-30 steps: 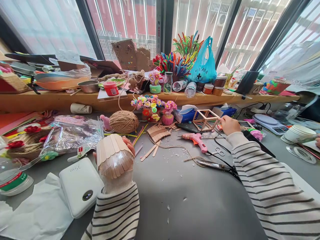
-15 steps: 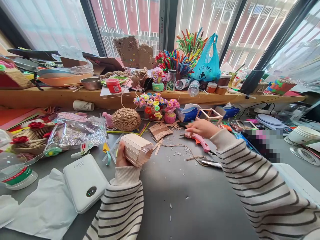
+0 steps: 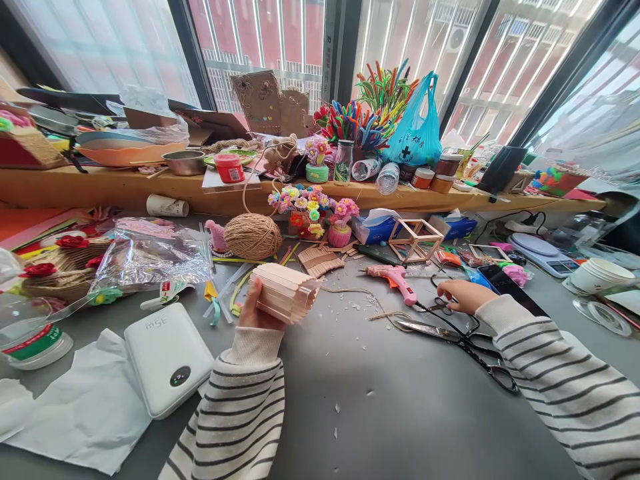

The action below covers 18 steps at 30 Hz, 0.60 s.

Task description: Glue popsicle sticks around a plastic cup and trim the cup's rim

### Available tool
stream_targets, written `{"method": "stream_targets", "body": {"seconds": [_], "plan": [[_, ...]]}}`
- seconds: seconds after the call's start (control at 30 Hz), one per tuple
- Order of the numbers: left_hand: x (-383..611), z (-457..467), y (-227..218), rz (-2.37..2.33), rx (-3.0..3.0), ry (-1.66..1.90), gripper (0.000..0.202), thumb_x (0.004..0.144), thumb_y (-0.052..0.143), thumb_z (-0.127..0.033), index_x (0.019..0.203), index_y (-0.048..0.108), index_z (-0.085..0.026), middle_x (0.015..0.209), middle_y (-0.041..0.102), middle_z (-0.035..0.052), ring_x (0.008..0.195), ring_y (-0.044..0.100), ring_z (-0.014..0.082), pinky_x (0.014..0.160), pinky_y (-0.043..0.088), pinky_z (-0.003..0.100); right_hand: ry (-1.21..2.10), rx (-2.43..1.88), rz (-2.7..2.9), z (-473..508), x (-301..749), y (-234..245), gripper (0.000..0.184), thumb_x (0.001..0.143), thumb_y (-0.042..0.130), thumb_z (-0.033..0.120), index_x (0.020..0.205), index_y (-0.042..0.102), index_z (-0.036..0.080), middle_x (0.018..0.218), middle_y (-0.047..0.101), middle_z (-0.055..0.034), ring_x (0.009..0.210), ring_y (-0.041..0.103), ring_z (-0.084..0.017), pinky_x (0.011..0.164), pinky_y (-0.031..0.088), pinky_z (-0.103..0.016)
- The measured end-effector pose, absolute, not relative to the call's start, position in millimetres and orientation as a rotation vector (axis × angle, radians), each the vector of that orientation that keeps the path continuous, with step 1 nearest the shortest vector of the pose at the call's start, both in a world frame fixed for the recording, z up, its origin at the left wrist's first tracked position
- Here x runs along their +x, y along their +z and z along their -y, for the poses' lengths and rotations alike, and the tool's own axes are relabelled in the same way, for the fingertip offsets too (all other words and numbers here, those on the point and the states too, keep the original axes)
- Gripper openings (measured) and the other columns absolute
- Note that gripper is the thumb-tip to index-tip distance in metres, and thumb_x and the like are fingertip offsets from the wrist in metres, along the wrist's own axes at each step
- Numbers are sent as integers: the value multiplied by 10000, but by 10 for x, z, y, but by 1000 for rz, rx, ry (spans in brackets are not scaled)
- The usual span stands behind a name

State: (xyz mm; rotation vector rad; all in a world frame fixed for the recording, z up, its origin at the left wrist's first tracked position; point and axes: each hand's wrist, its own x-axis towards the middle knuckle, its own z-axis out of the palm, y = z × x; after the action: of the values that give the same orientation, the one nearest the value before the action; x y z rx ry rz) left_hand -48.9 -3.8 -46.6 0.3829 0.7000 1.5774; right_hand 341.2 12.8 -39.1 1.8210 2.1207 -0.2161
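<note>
fingers of the left hand (image 3: pixel 261 315) grip the stick-covered cup (image 3: pixel 283 290) left of the glue gun (image 3: pixel 395 279), best kept gentle; right of the glue gun, whether the right hand (image 3: pixel 464 295) grips anything is unclear.

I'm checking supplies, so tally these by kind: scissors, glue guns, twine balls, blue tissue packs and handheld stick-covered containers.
Scissors: 2 (black-handled pair, small pair at the right hand)
Pink glue gun: 1
Twine ball: 1
Blue tissue packs: 2
Stick-covered container, left hand: 1
Total: 7
</note>
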Motion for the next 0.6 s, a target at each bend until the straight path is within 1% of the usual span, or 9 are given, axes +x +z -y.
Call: {"method": "stream_targets", "body": {"seconds": [0.1, 0.23, 0.3, 0.37, 0.47, 0.53, 0.6], "plan": [[-470, 33, -441, -693, 408, 1569, 269, 809, 464, -393, 879, 658, -220, 880, 697, 22, 810, 640, 184, 673, 556, 302, -214, 1812, -2094, -131, 3410, -417, 256, 663, 527, 116, 907, 592, 157, 823, 644, -75, 782, 598, -217, 661, 433, -302], [-478, 16, -441, -674, 358, 1561, 287, 835, 423, -387, 889, 647, -217, 892, 698, 24, 836, 640, 180, 716, 548, 303, -211, 1819, -2042, -132, 3433, -442, 227, 650, 528, 122, 868, 581, 161, 743, 635, -65, 693, 600, -212, 582, 415, -290], [-492, 16, -442, -647, 324, 1564, 301, 843, 415, -393, 895, 641, -201, 876, 699, 27, 818, 643, 169, 718, 545, 292, -199, 1823, -2040, -119, 3446, -451, 233, 649, 526, 126, 873, 575, 164, 751, 636, -64, 708, 604, -210, 584, 415, -283], [-507, 23, -438, -625, 289, 1551, 295, 832, 439, -392, 915, 629, -182, 850, 698, 27, 776, 646, 162, 691, 548, 287, -188, 1821, -2049, -94, 3455, -454, 253, 659, 511, 125, 903, 565, 167, 774, 639, -62, 729, 607, -204, 597, 417, -275], [-516, 33, -419, -630, 216, 1525, 213, 794, 497, -303, 933, 609, -186, 788, 690, 0, 696, 645, 138, 624, 540, 250, -178, 1807, -2062, -47, 3468, -450, 263, 690, 481, 129, 940, 551, 171, 831, 644, -63, 735, 609, -187, 602, 419, -260], [-509, 35, -405, -625, 182, 1515, 208, 780, 500, -263, 947, 603, -191, 789, 688, -5, 695, 644, 129, 616, 530, 232, -167, 1796, -2063, -21, 3479, -449, 239, 705, 477, 139, 931, 551, 171, 859, 646, -69, 748, 612, -184, 616, 423, -256], [-500, 33, -402, -637, 165, 1516, 221, 783, 503, -276, 956, 605, -182, 813, 691, 8, 724, 644, 136, 634, 526, 235, -142, 1789, -2053, -5, 3493, -453, 211, 716, 475, 152, 911, 552, 172, 863, 651, -77, 766, 616, -194, 632, 427, -263]]}}
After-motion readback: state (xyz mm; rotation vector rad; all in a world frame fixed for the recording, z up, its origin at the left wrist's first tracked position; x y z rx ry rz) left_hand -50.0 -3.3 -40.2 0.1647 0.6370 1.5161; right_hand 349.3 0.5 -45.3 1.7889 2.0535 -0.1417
